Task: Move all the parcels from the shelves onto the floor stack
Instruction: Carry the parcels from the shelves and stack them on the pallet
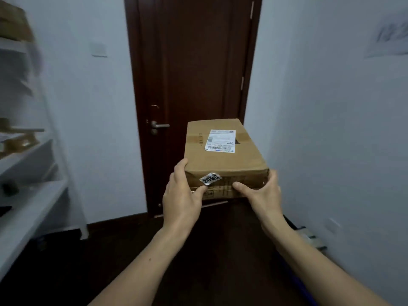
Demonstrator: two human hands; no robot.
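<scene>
A brown cardboard parcel [223,162] is held in the air at the centre of the frame, in front of a dark wooden door [194,62] and above the dark floor [132,250]. The left grip [181,195] is clamped on the parcel's near left corner, with the thumb across the near face and the fingers wrapped round the left side. The right grip [262,193] is clamped on the near right corner in the same way. A white shipping label [220,141] lies on the parcel's top face, and a small silver sticker [210,178] bends over its near top edge. White shelves [33,164] run down the left edge of the frame, where blurred brown boxes [17,140] rest at middle height. A metal door handle [160,125] shows just left of the parcel.
</scene>
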